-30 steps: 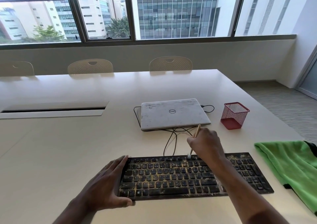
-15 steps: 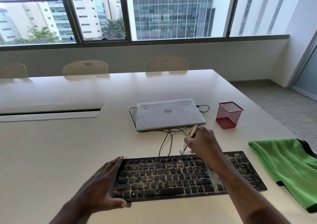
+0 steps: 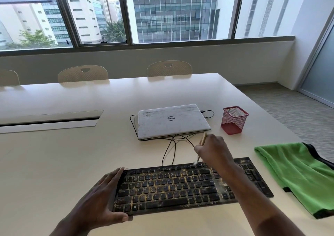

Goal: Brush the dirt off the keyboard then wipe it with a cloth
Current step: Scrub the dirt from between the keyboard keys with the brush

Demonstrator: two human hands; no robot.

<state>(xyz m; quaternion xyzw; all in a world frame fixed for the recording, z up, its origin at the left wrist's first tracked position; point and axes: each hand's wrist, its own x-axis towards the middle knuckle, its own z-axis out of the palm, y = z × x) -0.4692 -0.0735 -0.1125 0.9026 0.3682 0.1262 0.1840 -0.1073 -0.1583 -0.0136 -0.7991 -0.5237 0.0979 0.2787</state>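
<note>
A black keyboard [image 3: 173, 187] speckled with yellowish dirt lies on the white table [image 3: 54, 163] near its front edge. My left hand [image 3: 101, 199] grips the keyboard's left end, thumb under the front edge and fingers along the side. My right hand [image 3: 214, 151] holds a thin wooden-handled brush [image 3: 202, 140] above the keyboard's back row; its pale bristles touch the top keys right of centre. A green cloth [image 3: 296, 174] with black trim lies on the table to the right of the keyboard.
A shut white laptop [image 3: 171, 121] sits behind the keyboard with black cables [image 3: 169, 149] looping between them. A red mesh pen cup [image 3: 234, 120] stands right of the laptop. Chairs line the table's far side. The table's right edge drops to carpeted floor.
My right hand has swept the brush along the keyboard's back row, lifting a little toward the cables and coming back down onto the top keys. My left hand keeps its hold.
</note>
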